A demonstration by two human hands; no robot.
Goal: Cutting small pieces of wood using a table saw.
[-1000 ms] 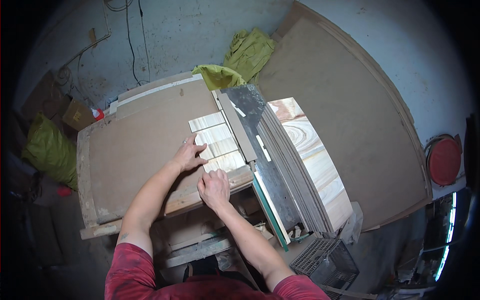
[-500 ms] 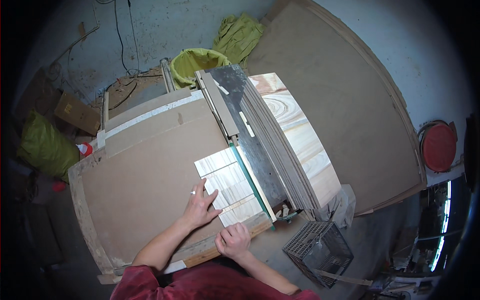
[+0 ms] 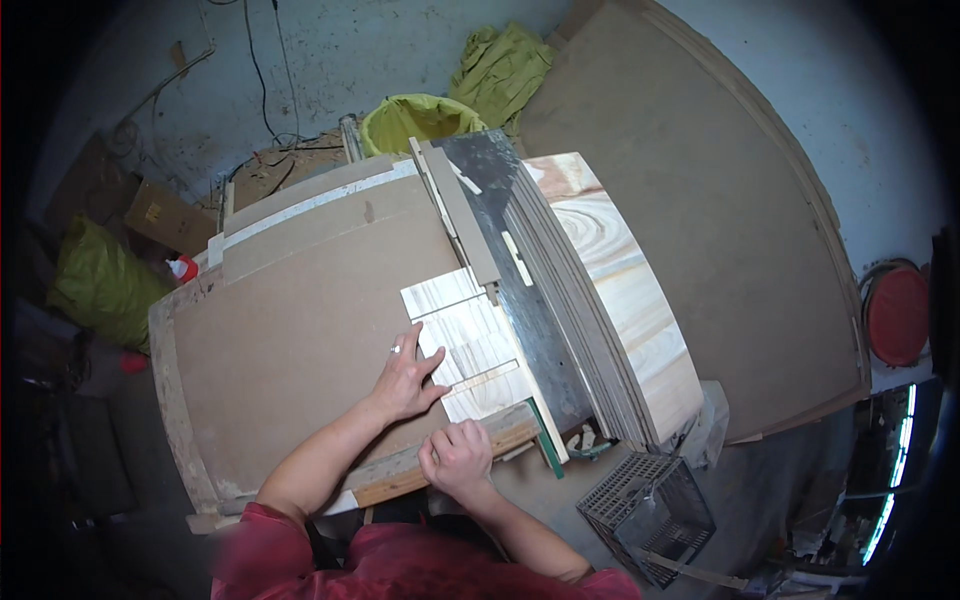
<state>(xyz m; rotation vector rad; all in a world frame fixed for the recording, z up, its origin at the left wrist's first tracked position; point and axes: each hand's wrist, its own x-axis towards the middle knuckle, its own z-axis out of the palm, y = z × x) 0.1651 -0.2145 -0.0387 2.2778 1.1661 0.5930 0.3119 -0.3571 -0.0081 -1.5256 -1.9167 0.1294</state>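
A pale wooden board [image 3: 465,345] with narrow grooves across it lies flat on a brown work table [image 3: 290,310]. Its right side is against a light wooden strip [image 3: 522,365]. My left hand [image 3: 405,383] rests along the board's left edge, fingers spread and thumb apart. Curled closed, my right hand [image 3: 460,458] is at the board's near edge, above the table's front rim. Whatever its fingers may grip is hidden. A green strip [image 3: 550,448] shows beside the light strip at the near end. The board's far right corner is near a brown block [image 3: 490,290].
To the right, a dark metal surface [image 3: 535,300] holds stacked brown panels [image 3: 580,300] and a wood-grained sheet [image 3: 625,290]. A grey plastic crate [image 3: 650,515] stands at lower right. A yellow-green lined bin [image 3: 420,120] is behind the table. Large sheets [image 3: 720,240] lean on the wall.
The grooved board has slid away from me and against the light strip, covering most of the green strip. Both hands have moved with it. The whole view has shifted slightly.
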